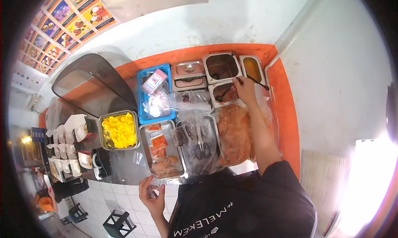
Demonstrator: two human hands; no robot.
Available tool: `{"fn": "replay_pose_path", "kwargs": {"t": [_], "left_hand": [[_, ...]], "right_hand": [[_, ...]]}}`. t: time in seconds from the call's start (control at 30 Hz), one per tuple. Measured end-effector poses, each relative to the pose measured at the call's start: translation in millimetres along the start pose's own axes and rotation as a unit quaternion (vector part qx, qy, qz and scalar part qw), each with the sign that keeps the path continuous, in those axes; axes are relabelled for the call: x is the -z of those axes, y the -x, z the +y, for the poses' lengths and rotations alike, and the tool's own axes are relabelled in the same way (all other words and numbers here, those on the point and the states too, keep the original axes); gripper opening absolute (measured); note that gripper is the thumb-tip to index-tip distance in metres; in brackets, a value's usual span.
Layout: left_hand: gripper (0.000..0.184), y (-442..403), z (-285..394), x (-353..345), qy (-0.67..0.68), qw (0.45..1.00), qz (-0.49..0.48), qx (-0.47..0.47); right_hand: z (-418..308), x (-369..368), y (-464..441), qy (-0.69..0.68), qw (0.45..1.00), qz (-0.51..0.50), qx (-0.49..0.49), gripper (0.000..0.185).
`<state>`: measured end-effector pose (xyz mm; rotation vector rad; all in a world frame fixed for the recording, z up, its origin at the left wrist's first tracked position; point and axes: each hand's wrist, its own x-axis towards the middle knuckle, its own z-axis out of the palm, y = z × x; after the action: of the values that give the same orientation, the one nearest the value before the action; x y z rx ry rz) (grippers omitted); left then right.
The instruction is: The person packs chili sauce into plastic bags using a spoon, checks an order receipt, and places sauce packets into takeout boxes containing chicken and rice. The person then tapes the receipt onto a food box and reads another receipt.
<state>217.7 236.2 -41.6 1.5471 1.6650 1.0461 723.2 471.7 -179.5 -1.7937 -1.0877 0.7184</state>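
The right hand [244,90], at 2 o'clock, is partly closed, its fingers on the dark, slender handle of a ladle [219,97] whose bowl dips into a small rectangular steel pan of dark reddish-brown food [227,91]. Touching the far edge of that pan is a larger, deeper steel pan with dark contents [221,66], at 1 o'clock; right of this stands a narrow steel pan of yellow-orange liquid [251,68].

The left hand [153,198], at 7 o'clock, is half curled, thumb and fingers around a small clear plastic item [154,188]; whether that is a cup or a bag, I cannot tell. It is just beside the near edge of a rectangular metal tray of orange-red packets [158,146].

Toward 6 o'clock, dark-handled scissors [202,146] lie on clear plastic bags over another metal tray. A big clear bag of orange-brown food [234,132] rests at 4 o'clock. At 10 o'clock is a blue plastic basket [141,99] with a pink-and-white packet [154,81] in it. A square container of bright yellow food [119,131] sits on the grey worktop [124,167] at 9 o'clock, with open white-and-dark paper boxes [68,148] farther left.
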Motion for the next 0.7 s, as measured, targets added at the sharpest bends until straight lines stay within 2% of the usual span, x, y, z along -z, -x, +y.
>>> {"fn": "replay_pose_path", "kwargs": {"t": [0.1,0.2,0.3,0.5,0.6,0.7], "left_hand": [[0.045,-6.0,13.5,-14.0,-0.004,1.000,0.000,-0.001],[0.046,-6.7,13.0,-25.0,0.012,1.000,-0.015,0.004],[0.048,-12.2,15.0,-34.5,0.003,1.000,-0.022,-0.017],[0.050,-20.0,24.1,-43.2,-0.034,0.998,-0.056,0.002],[0.050,-20.8,30.0,-46.6,-0.040,0.997,-0.061,0.027],[0.050,-20.6,32.6,-50.4,-0.039,0.996,-0.065,0.037]], "right_hand": [[-37.2,23.2,36.1,-0.103,0.992,0.022,0.065,0.021],[-37.3,50.0,53.6,0.072,0.989,0.035,0.126,0.017],[-22.8,57.0,60.2,0.069,0.986,0.068,0.135,0.013],[5.2,59.0,62.7,0.188,0.957,0.037,0.218,0.020],[21.5,49.4,64.0,0.099,0.988,-0.020,0.119,0.024],[15.8,35.0,73.1,-0.037,0.999,-0.016,0.032,0.026]]}}
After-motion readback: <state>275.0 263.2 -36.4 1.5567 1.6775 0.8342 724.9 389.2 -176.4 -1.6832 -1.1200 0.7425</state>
